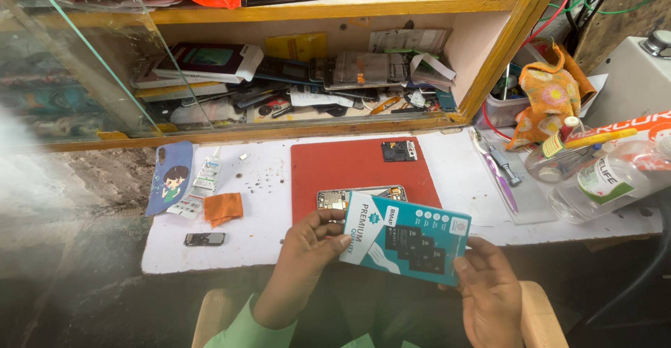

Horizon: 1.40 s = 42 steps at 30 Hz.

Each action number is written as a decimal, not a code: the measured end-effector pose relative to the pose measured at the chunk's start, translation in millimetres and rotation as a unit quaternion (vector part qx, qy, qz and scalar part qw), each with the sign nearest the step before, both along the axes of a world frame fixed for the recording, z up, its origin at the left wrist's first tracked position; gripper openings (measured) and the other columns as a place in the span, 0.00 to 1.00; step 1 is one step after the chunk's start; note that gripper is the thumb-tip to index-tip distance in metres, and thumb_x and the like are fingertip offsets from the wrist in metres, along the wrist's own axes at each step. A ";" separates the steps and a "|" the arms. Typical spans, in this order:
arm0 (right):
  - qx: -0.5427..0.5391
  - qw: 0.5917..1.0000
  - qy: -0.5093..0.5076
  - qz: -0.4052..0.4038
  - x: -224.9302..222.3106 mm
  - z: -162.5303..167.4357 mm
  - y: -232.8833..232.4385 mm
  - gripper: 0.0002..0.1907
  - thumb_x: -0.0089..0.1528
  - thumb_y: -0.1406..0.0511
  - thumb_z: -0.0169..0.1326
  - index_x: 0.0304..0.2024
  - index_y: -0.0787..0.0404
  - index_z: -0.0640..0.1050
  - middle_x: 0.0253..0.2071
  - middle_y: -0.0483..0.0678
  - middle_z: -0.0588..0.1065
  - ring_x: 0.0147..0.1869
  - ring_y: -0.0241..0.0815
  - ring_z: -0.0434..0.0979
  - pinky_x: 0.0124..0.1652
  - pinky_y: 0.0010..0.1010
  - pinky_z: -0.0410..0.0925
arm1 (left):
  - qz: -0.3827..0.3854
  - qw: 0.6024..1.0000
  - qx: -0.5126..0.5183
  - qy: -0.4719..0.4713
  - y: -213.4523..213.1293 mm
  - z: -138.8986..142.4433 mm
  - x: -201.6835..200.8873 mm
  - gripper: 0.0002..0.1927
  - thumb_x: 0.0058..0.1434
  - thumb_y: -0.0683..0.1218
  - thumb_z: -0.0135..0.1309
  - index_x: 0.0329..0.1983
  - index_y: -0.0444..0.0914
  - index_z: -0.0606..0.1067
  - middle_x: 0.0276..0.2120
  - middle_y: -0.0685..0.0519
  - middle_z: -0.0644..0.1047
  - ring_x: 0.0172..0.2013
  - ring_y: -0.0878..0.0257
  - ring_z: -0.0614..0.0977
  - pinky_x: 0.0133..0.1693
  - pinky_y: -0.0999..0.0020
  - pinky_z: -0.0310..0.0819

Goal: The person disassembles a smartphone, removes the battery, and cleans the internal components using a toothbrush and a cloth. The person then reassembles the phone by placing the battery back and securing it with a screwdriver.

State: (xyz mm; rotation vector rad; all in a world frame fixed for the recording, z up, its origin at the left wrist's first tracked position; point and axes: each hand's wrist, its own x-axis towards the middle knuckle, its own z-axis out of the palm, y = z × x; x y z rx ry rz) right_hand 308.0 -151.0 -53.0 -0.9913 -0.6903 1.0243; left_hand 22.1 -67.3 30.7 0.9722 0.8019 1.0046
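A flat teal cardboard box (405,238) with white lettering is held above the near edge of the white table (251,240). It is clamped at its left end by the fingers of the left hand (307,247), and its lower right corner is pinched by the right hand (489,288). Just behind the box, an opened phone (335,198) is seen lying on a red rectangular mat (349,163).
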 end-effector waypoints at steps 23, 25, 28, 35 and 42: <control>-0.046 0.994 -0.091 0.038 23.2 69.0 20.5 0.21 0.57 0.75 0.60 0.54 0.69 0.76 0.46 0.52 0.80 0.46 0.37 0.78 0.39 0.27 0.69 | -0.212 0.976 0.001 0.053 -13.0 -17.7 17.4 0.27 0.59 0.39 0.56 0.63 0.33 0.70 0.54 0.46 0.80 0.54 0.60 0.81 0.58 0.63 0.74; -0.017 0.993 -0.103 0.050 25.9 78.1 23.6 0.20 0.58 0.76 0.59 0.53 0.71 0.76 0.47 0.52 0.79 0.50 0.38 0.78 0.47 0.28 0.70 | -0.265 0.962 0.010 0.063 -11.7 -22.7 15.6 0.27 0.60 0.42 0.58 0.64 0.33 0.71 0.56 0.46 0.79 0.58 0.59 0.79 0.61 0.63 0.71; -0.007 0.987 -0.147 0.061 34.8 91.6 19.6 0.18 0.59 0.77 0.58 0.53 0.72 0.77 0.48 0.53 0.79 0.53 0.39 0.78 0.53 0.30 0.71 | -0.390 0.914 0.060 0.090 -6.0 -34.8 3.9 0.35 0.58 0.50 0.62 0.68 0.33 0.70 0.60 0.46 0.77 0.61 0.57 0.75 0.64 0.62 0.66; -0.022 0.915 -0.300 0.267 21.3 72.7 16.3 0.15 0.58 0.73 0.62 0.48 0.65 0.81 0.45 0.52 0.82 0.52 0.39 0.80 0.51 0.31 0.73 | -0.505 0.855 0.025 -0.117 -5.2 -68.2 17.8 0.59 0.50 0.67 0.70 0.77 0.33 0.61 0.66 0.48 0.70 0.68 0.59 0.68 0.71 0.62 0.58; -0.021 0.929 -0.185 0.320 -9.3 49.6 18.5 0.11 0.61 0.73 0.63 0.45 0.67 0.79 0.50 0.56 0.81 0.50 0.49 0.79 0.46 0.44 0.72 | -0.412 0.890 -0.069 -0.182 -29.7 -33.0 26.9 0.57 0.51 0.60 0.72 0.75 0.26 0.62 0.62 0.40 0.70 0.64 0.51 0.71 0.68 0.59 0.61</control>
